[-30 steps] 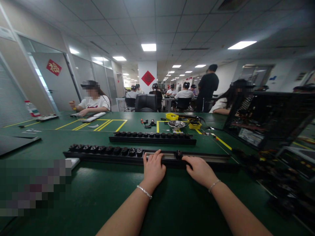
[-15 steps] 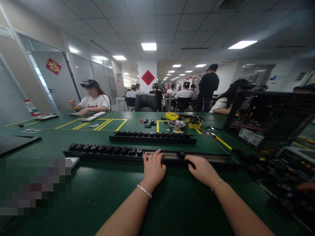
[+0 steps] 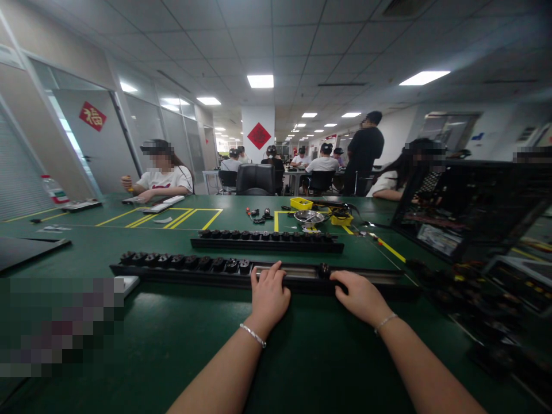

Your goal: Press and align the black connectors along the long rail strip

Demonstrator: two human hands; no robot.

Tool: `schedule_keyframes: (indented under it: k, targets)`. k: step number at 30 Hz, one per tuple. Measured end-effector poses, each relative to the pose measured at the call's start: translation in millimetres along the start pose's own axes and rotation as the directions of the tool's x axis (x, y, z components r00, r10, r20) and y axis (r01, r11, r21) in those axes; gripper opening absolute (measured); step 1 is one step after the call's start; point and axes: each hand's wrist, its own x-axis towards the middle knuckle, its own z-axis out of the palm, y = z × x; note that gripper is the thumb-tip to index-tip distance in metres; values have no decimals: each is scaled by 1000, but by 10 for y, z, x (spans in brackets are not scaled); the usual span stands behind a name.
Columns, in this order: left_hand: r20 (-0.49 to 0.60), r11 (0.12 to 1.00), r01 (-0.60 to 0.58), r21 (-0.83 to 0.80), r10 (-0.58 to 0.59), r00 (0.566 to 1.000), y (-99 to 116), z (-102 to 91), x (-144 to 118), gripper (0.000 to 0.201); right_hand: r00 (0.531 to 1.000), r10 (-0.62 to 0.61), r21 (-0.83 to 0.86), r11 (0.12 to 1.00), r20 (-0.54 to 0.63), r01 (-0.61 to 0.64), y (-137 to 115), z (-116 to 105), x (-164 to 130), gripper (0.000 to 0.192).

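A long black track rail [image 3: 172, 276] lies across the table in front of me, with several round black socket modules [image 3: 177, 261] lined up on its left part. My left hand [image 3: 269, 290] holds the rail near its middle, fingers over the top and thumb at the near side. To the right, a single socket module [image 3: 324, 270] sits in the track's open channel. My right hand [image 3: 357, 296] has its bent fingers at this module's right side; the exact contact is partly hidden by the fingers.
Behind lies a second black rail [image 3: 267, 246] with a row of modules. Farther back are a metal bowl [image 3: 309, 218], a yellow bin [image 3: 301, 203] and loose small parts. An open computer case [image 3: 466, 213] and dark clutter [image 3: 483, 310] stand at the right. Co-workers sit across the table.
My right hand and the single module have shifted a little to the right along the rail. My left hand has stayed in place.
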Motion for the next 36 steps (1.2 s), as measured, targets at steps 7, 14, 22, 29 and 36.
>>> schedule_keyframes:
  k: [7, 14, 22, 29, 36]
  targets:
    - [12, 1000, 9, -10, -9, 1000, 13, -27, 4, 29, 969, 26, 57, 998, -244, -12, 23, 131, 11, 19]
    - [-10, 1000, 9, -9, -10, 1000, 18, -6, -1, 28, 911, 192, 141, 979, -364, -150, -86, 266, 106, 30]
    - [-7, 1000, 15, 1, -15, 1000, 24, 1, -4, 25, 853, 288, 57, 954, -436, -293, -223, 339, 169, 38]
    - [14, 1000, 16, 7, -16, 1000, 28, -25, -2, 26, 880, 328, 57, 943, -343, -329, -277, 274, 152, 34]
    - [28, 1000, 21, 23, -22, 999, 27, -32, 0, 25, 889, 335, 48, 940, -311, -338, -247, 231, 158, 34]
